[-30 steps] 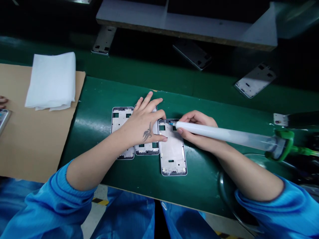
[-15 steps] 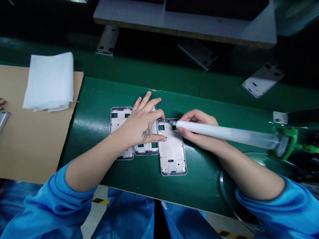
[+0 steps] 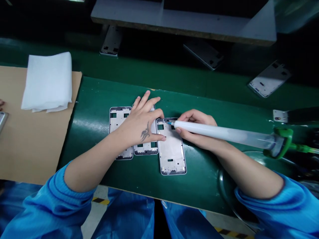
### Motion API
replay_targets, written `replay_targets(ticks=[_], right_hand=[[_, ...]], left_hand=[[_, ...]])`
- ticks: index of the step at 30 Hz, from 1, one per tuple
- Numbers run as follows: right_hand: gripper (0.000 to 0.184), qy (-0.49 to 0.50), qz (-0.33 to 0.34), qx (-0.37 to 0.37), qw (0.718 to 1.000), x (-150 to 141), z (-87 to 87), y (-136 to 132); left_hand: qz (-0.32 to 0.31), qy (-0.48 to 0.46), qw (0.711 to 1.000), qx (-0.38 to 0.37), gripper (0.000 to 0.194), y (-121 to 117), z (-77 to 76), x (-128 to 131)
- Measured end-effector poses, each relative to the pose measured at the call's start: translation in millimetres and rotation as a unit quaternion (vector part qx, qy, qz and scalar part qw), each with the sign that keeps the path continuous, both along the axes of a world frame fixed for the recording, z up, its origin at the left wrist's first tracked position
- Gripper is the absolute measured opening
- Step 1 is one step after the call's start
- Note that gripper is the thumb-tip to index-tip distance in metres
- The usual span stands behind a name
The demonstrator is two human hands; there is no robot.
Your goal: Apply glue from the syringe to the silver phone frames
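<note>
Head view — right hand (image 3: 195, 135) holds syringe (image 3: 224, 133) at phone frame (image 3: 171, 156)

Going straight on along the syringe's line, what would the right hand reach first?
Likely the left hand, just past the tip of the syringe held in the right hand. Depth is unclear: the tip could touch the metal phone frame beneath it first.
</note>
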State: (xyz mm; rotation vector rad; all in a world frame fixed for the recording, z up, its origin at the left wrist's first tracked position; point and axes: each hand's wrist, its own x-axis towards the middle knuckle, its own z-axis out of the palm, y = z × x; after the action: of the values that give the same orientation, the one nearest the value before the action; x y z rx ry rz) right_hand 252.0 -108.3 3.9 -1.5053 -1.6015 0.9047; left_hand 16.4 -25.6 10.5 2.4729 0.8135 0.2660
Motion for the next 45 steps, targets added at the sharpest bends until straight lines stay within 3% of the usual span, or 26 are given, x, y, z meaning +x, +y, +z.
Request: replay_targets(ticks=[45], right_hand=[[0.025, -0.011, -0.048, -0.014, 0.999, 2.0, 1.5, 1.5]], left_hand=[[0.002, -0.002, 1.000, -0.016, 0.066, -0.6, 1.9, 0.7]])
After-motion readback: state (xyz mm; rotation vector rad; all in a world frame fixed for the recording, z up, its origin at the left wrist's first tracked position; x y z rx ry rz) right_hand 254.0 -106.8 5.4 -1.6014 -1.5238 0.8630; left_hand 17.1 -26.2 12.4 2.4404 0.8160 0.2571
